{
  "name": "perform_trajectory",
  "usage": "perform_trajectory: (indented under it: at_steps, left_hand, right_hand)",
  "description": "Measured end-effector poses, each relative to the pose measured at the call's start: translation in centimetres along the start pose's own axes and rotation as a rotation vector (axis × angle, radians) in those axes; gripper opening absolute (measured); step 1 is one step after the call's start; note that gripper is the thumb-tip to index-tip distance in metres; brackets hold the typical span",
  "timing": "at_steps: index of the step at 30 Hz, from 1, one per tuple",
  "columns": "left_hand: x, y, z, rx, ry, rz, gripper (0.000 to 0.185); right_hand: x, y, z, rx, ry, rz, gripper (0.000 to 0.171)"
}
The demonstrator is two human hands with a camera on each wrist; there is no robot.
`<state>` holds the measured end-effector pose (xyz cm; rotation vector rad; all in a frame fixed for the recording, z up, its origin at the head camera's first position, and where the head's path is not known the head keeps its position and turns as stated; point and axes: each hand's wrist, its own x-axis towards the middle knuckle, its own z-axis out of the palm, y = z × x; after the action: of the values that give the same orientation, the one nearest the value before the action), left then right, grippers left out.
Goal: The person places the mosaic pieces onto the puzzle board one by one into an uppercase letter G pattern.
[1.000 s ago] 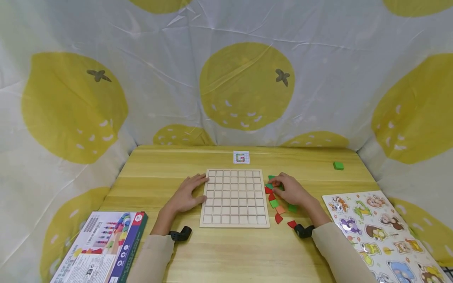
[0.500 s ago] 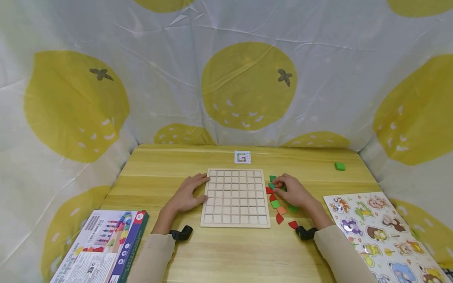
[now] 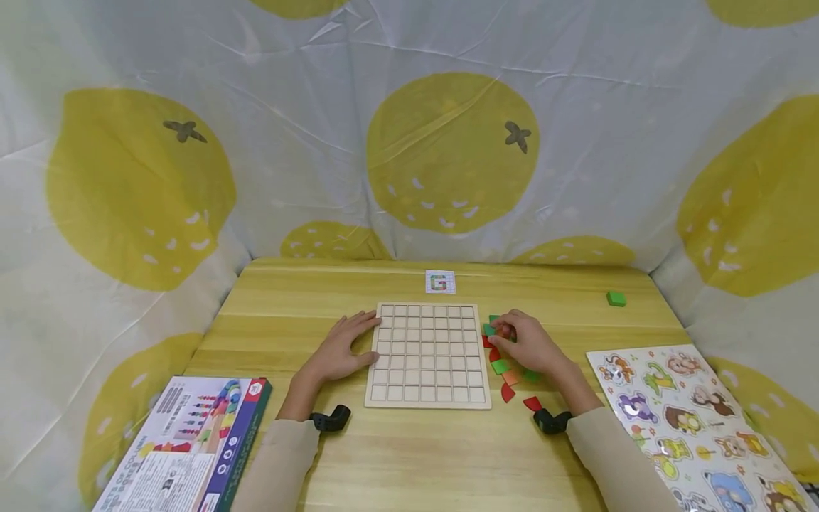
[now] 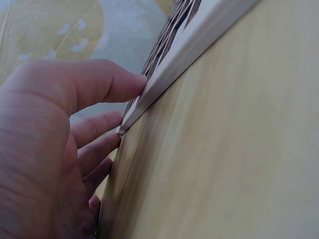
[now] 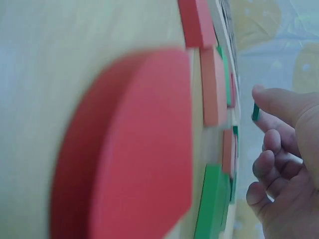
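Two hands are at work on the table (image 3: pixel 409 455). My left hand (image 3: pixel 335 352) lies flat with straight fingers, thumb pressed against the left edge of the grid board (image 3: pixel 427 355), steadying it. My right hand (image 3: pixel 526 345) sits just right of the board among the loose tiles (image 3: pixel 505 370), and its thumb and forefinger pinch a small green tile (image 3: pixel 489 329), raised slightly off the wood; the right wrist view shows only a sliver of green at the thumb tip. I judge the tile light, stiff and flat, with smooth faces that could slip, so a pinch across opposite edges looks soundest. Red, orange and green tiles lie touching or just beside one another under the hand. A pattern card (image 3: pixel 440 281) lies beyond the board.
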<state>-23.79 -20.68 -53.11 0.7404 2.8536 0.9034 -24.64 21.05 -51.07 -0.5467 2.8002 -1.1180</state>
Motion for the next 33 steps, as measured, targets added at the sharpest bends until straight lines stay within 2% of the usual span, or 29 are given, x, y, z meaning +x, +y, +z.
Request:
perform_trajectory:
  at_steps: [13,20,23,33]
  left_hand:
    - [0.2,-0.2,0.2,-0.009,-0.017,-0.01,0.075]
    - [0.0,-0.5,-0.3,-0.006,-0.065,0.011,0.105]
    - [-0.1,-0.6,-0.5,-0.012,-0.093,0.025,0.112]
    - [-0.3,-0.9,-1.1,-0.072,-0.132,0.048,0.106]
  right_hand:
    - [1.3,-2.6,1.8,0.005,-0.005,-0.034,0.03]
    - [2.6,-4.4,3.0,0.032,0.007,-0.032,0.028]
    - [3.3,-5.0,3.8,0.04,0.0,-0.021,0.028]
    - [5.3,-6.8,6.5,0.086,-0.05,-0.021,0.025]
